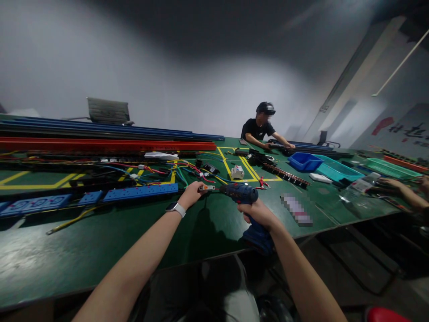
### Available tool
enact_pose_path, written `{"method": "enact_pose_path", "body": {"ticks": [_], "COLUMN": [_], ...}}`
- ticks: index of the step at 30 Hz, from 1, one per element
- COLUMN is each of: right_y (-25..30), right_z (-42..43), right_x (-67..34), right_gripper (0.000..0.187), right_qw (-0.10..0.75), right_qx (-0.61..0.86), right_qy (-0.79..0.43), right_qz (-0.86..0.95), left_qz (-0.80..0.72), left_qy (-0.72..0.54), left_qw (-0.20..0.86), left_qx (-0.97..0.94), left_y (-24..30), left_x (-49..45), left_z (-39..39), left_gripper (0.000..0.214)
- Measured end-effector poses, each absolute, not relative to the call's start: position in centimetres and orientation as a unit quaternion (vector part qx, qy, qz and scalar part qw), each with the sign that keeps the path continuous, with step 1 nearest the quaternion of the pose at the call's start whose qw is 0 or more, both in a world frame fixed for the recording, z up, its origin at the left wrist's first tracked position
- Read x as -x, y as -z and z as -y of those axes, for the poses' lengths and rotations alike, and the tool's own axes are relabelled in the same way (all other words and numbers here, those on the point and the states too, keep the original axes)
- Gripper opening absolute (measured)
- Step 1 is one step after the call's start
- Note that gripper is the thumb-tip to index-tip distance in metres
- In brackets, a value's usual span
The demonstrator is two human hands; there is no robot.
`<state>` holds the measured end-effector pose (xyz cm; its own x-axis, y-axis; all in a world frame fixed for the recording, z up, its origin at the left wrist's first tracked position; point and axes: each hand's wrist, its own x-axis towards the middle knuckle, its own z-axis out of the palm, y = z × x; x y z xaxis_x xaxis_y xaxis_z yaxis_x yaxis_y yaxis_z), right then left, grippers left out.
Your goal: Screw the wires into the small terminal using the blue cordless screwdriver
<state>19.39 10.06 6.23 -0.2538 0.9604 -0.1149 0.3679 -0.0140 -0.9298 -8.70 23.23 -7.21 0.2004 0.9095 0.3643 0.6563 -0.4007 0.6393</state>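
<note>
While the left hand [191, 196] pinches a small module [209, 188], the right hand [258, 213] grips a drill [241, 193], its tip at the module's right end. Beneath the module spreads a green tabletop [134, 243], before a pale wall [150, 67].

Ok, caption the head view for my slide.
At a green table, the left hand holds a small part near the tip of a blue power driver in the right hand.

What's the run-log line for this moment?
left hand: holds small part | right hand: grips blue drill, pointed at small part | green table: blue socket strip, white block
</note>
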Motion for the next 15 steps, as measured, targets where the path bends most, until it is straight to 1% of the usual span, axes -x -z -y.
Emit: {"method": "enact_pose_path", "body": {"ticks": [10,15], "right_y": [-6.22,-5.90], "right_z": [-10.17,-10.15], "right_x": [-19.66,-19.63], "right_gripper": [0.012,0.013], "right_qw": [0.291,0.301], "right_qx": [0.530,0.527], "right_qy": [-0.465,-0.460], "right_qz": [0.647,0.648], "left_qz": [-0.523,-0.513], "left_qy": [-0.366,-0.374], "left_qw": [0.192,0.184], "left_qx": [-0.745,-0.750], "left_y": [7.01,7.52], "left_x": [8.61,8.70], "left_z": [-23.22,-23.55], "left_gripper": [0.023,0.023]}}
